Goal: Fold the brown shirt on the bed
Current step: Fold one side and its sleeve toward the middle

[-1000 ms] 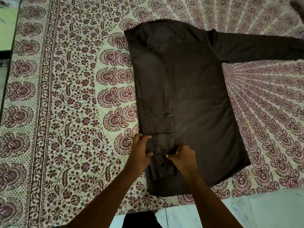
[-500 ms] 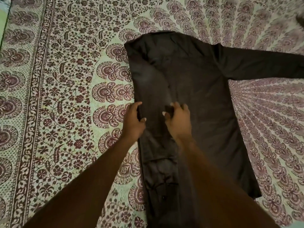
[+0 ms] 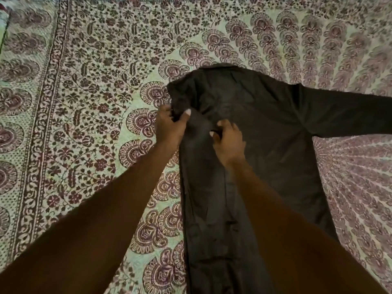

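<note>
The dark brown shirt (image 3: pixel 265 145) lies flat on the patterned bed sheet (image 3: pixel 95 124), collar at the far end. Its left side and sleeve are folded inward as a long strip over the body. Its right sleeve stretches out to the right edge of the view. My left hand (image 3: pixel 170 125) grips the folded left edge near the shoulder, thumb on top. My right hand (image 3: pixel 229 141) pinches the inner edge of the folded strip a little lower. Both forearms cover the shirt's lower part.
The floral, maroon-and-green printed sheet covers the whole bed, with a banded border (image 3: pixel 42 145) down the left side. A strip of something pale green shows past the sheet at the far left edge (image 3: pixel 3 35).
Both hands have slid up the folded strip from the hem toward the shoulder. The view has shifted forward, so the shirt sits lower and the hem is out of sight.
</note>
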